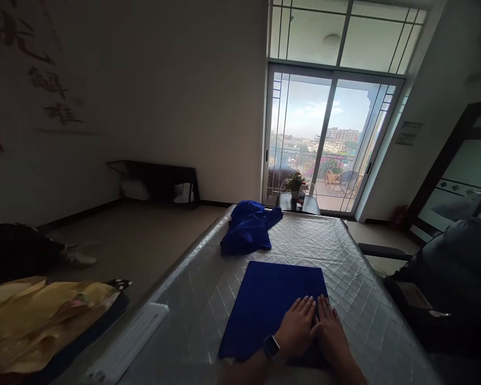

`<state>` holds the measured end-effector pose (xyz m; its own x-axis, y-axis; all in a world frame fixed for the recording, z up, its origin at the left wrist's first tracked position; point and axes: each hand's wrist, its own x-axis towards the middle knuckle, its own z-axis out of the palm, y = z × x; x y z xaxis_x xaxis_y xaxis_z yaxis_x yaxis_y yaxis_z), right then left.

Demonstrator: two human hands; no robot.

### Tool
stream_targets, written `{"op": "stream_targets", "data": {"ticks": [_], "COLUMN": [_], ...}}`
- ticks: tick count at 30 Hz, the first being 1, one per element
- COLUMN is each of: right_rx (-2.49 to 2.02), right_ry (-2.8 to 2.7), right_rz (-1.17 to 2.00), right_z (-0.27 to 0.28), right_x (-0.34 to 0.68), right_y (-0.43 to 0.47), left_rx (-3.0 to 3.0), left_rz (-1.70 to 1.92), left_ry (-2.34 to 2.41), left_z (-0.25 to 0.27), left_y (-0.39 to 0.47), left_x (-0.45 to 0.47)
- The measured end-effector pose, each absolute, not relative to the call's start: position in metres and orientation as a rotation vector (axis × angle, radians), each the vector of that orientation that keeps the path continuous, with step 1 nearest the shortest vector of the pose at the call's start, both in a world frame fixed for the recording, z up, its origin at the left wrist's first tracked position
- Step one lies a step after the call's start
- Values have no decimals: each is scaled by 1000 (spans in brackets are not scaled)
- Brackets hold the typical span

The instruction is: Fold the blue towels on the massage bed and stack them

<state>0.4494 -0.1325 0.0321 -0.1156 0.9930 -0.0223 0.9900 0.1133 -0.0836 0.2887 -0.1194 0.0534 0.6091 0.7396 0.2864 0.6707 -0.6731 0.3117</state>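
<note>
A flat blue folded cloth point(264, 299) lies on the silver quilted table cover point(192, 299), straight in front of me. Side by side on its right part rest both my hands, palms down. My left hand point(299, 323), with a dark-faced watch on its wrist, has its fingers stretched forward on the cloth. Touching it at the thumbs, my right hand point(331, 326) lies flat along the cloth's right edge. Neither hand grips anything. Beyond the folded cloth sits a crumpled blue garment point(246, 230); its exact kind is unclear.
A long whitish strip point(132, 342) lies along the table's left side. Yellow fabric point(44, 321) is heaped at lower left. A dark armchair point(457, 278) stands at right. Past the table's far end are a small table with a potted plant point(294, 184) and sliding glass doors point(300, 133).
</note>
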Motion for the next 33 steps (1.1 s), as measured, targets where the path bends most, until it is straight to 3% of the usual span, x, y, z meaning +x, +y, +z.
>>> {"op": "stream_targets", "data": {"ticks": [5,16,33], "right_rx": [-2087,-2134,-2147], "right_ry": [-2230,-2144,-2180], "right_rz": [146,238,92], "right_z": [34,31,58], "right_x": [449,448,443], "right_y": [-132,-129,-13], "left_rx": [2659,2337,2279], "left_rz": [597,429,503], "left_ry": [1269,1916,1915], "left_z": [33,29,25], "left_y": [-102,-65,-67], "left_x": [282,133,128]}}
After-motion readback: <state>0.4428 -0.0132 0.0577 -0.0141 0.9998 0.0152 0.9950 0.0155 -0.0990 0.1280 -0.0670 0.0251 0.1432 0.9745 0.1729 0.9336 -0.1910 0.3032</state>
